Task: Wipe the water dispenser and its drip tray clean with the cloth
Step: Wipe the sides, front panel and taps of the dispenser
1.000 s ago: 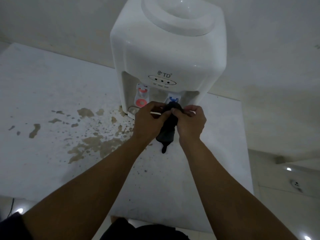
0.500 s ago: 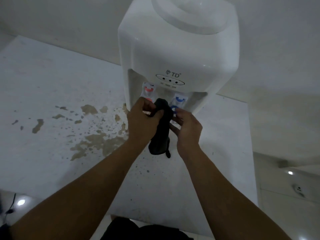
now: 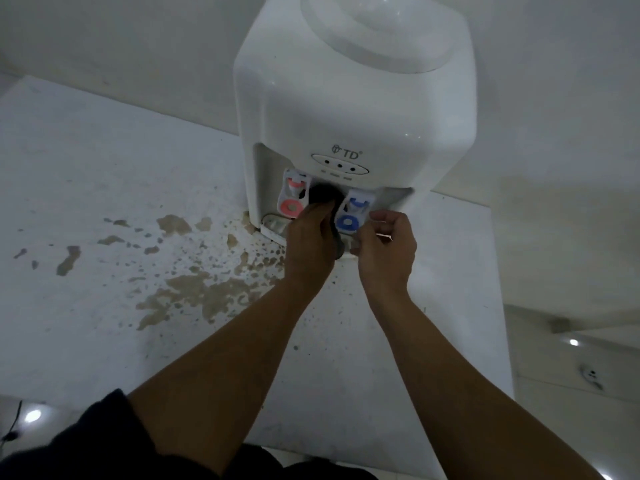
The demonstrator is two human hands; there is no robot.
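The white water dispenser (image 3: 346, 109) stands at the back of a white table (image 3: 104, 174). My left hand (image 3: 310, 244) grips a dark cloth (image 3: 323, 195) and pushes it up into the recess between the red tap (image 3: 292, 199) and the blue tap (image 3: 353, 214). The cloth's lower end hangs between my two hands. My right hand (image 3: 386, 247) sits just right of the blue tap with its fingers curled; whether it holds anything is unclear. Only the left end of the drip tray (image 3: 273, 225) shows; my hands hide the remainder.
Brown stains and specks (image 3: 194, 292) spread over the table left of and in front of the dispenser. The table's right edge (image 3: 498, 306) drops to a tiled floor. A pale wall (image 3: 138, 46) stands close behind the dispenser.
My left hand has carried the cloth up and forward into the gap between the taps. My right hand has moved right, away from the cloth's middle, uncovering the blue tap.
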